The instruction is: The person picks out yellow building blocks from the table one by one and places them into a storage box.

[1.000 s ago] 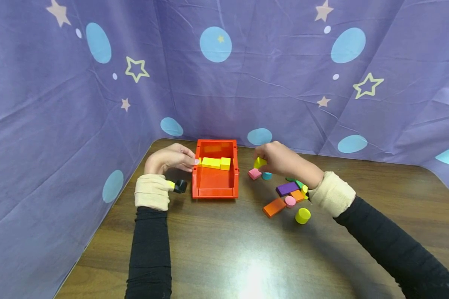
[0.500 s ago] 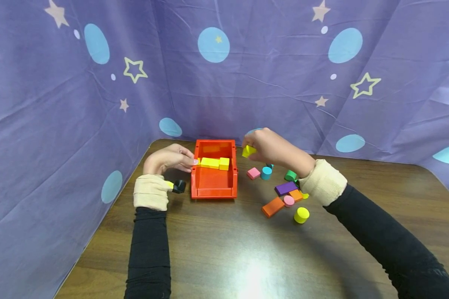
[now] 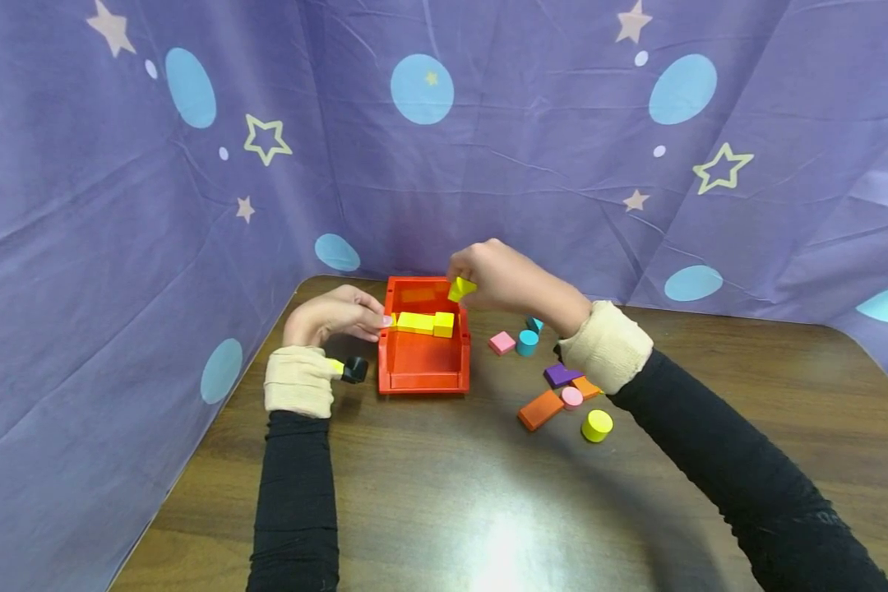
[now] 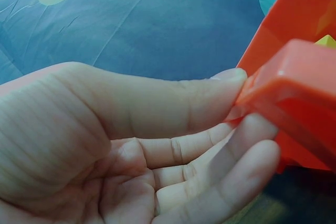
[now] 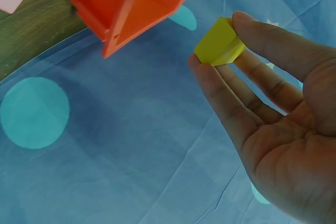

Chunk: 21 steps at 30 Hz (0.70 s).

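Nearest me, the brown table (image 3: 414, 493) gives a broad stretch of open wood below the red bin (image 3: 423, 383) and to the right of it. On its right side lie, from near to far, a yellow cylinder (image 3: 598, 426), an orange block (image 3: 540, 410) touching or just beside a pink disc (image 3: 571, 398), then a purple block (image 3: 560, 375) partly hidden by my right cuff (image 3: 608, 345). Beyond these, a pink block (image 3: 501, 343) and a blue cylinder (image 3: 527, 343) lie near each other, apart from the bin's right wall.

Inside the bin, open floor extends from the low front lip to a row of yellow blocks (image 3: 416, 322) set crosswise, reaching nearly from wall to wall; more room lies behind the row. My left hand (image 3: 333, 316) pinches the left wall's edge, thumb on the rim, fingers outside.

Farther back, my right hand (image 3: 499, 275) grasps a yellow piece (image 3: 460, 289) between thumb and fingertips. In the head view it overlaps the far right corner of the bin; the right wrist view shows a gap between piece and rim. Behind the table's far edge hangs a purple curtain (image 3: 525, 205) with stars and ovals.
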Available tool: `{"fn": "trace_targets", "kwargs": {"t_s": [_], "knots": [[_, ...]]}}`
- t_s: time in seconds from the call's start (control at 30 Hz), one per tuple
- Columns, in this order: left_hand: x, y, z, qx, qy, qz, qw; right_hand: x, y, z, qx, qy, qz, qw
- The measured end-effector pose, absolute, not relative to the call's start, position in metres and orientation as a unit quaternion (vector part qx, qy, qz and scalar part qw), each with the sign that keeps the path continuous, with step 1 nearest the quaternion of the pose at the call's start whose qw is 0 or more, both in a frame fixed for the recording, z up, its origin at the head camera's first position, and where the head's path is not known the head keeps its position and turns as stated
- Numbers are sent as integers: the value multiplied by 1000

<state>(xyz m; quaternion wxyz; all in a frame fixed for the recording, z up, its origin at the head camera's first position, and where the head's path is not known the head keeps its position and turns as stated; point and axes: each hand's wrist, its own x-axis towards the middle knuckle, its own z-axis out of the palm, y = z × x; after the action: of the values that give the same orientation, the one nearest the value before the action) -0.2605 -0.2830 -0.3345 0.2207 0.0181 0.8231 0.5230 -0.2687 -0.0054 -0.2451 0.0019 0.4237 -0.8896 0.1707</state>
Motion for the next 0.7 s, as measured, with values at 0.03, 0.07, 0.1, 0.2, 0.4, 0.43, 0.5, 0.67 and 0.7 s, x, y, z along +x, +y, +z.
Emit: {"fn": "trace_targets", "kwargs": {"t_s": [0.03,0.07,0.1,0.2,0.4,0.43,0.5,0.67,0.7], "knots": [[-261,-283,-335,17,823,523,221,-269,-8,-245,424,-890,170,1],[-260,-283,-334,17,823,523,221,-269,-10,-244,425,-889,168,1],[-260,-283,-334,18,823,523,221,-269,-11,-244,427,-889,166,1],[-260,-283,-333,18,824,522,221,-269,-16,-243,432,-887,164,0],[-259,-283,-333,20,823,523,221,-269,-29,-239,430,-886,173,-16],[-259,-283,-333,17,823,523,221,-269,-31,-239,428,-886,174,-19],[-260,-283,-333,16,824,522,221,-270,-36,-239,425,-888,174,-26],[-260,-281,-332,4,826,519,222,-271,-47,-237,413,-891,182,-48],[-260,-281,-332,2,825,519,222,-271,-49,-237,411,-891,184,-53]]}}
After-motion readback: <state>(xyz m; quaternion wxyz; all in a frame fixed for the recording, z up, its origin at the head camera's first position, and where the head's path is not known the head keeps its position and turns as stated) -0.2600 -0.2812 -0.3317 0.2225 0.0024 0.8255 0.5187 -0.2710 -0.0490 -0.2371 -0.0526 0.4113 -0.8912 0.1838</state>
